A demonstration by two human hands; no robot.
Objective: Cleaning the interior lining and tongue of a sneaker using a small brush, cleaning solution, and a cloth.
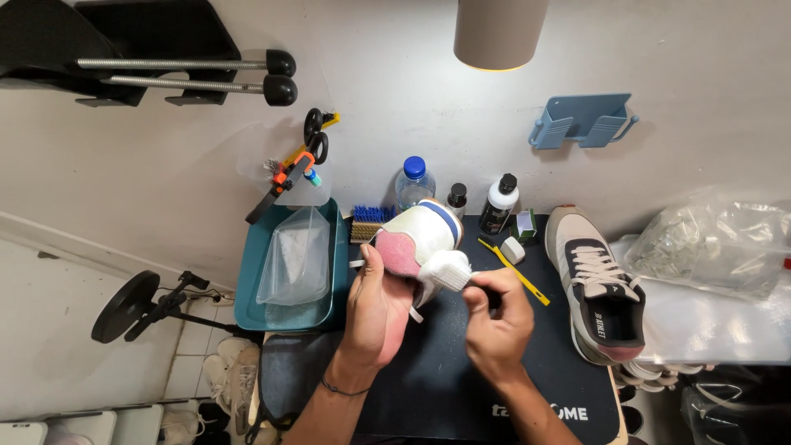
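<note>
My left hand point(377, 309) grips a white sneaker point(420, 239) with a pink heel and a blue stripe, holding it up over the black mat point(428, 371), heel toward me. My right hand point(494, 317) is closed on a small white brush or pad point(450, 270) pressed against the sneaker's side near the heel. The tool's handle is hidden inside my fingers. The matching sneaker point(595, 288) with dark panels and white laces lies on the mat to the right, toe away from me.
A teal tub point(284, 309) with a clear bag stands at left. A water bottle point(414, 183), two dark-capped bottles point(499, 203), a blue-bristled brush point(368, 222) and a yellow toothbrush point(519, 276) lie behind. A crumpled plastic bag point(717, 239) is at right. More shoes point(235, 383) sit on the floor.
</note>
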